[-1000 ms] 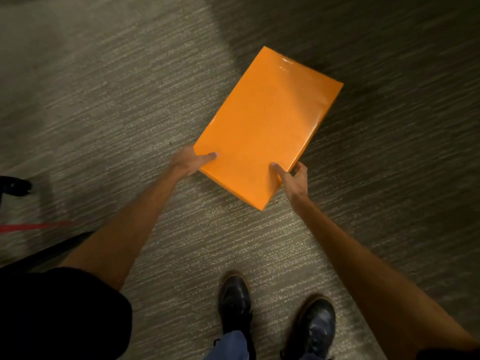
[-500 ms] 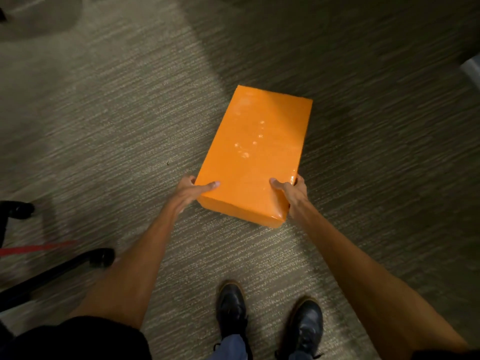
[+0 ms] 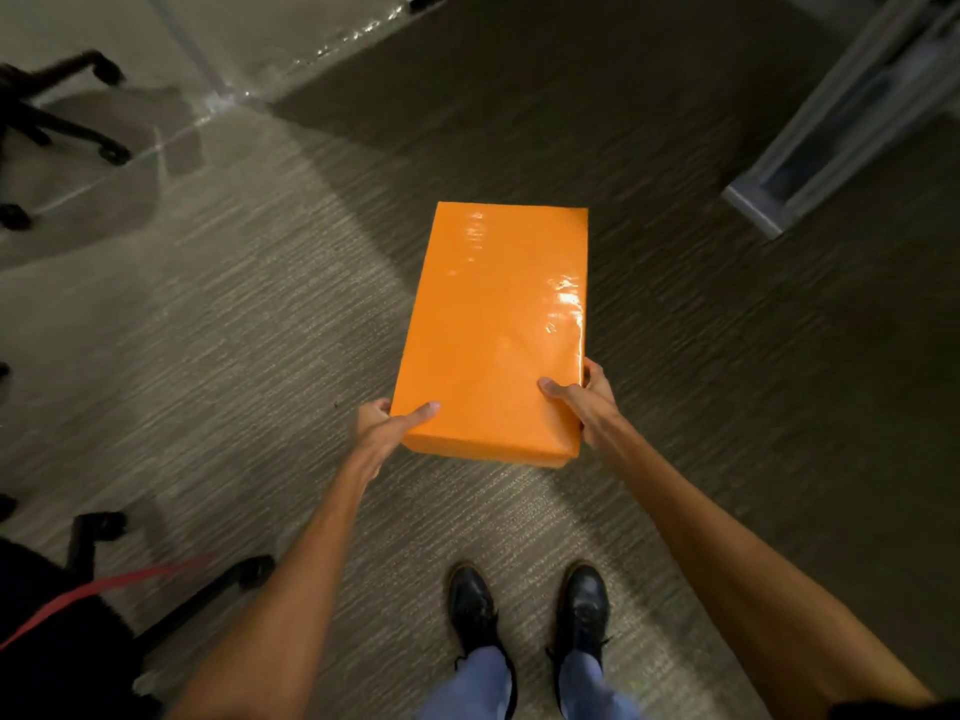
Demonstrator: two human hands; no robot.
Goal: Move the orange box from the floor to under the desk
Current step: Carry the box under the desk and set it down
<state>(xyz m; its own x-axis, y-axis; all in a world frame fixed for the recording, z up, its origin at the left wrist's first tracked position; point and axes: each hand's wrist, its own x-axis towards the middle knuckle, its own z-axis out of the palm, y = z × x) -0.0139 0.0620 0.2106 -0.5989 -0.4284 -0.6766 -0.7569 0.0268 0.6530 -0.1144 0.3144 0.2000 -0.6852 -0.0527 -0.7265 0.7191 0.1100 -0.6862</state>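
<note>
A glossy, flat, rectangular orange box (image 3: 496,324) is held out over the grey ribbed carpet (image 3: 260,314), its long side pointing away from the person; the left hand (image 3: 382,426) grips the box's near left corner, thumb on top and fingers curled beneath; the right hand (image 3: 584,400) clasps the near right corner likewise, thumb lying on the top face. Nearer than the box stand two black leather shoes (image 3: 524,610); left of the box are black chair legs with castors (image 3: 208,589); beyond the box to the right lies a grey metal desk foot (image 3: 779,194).
</note>
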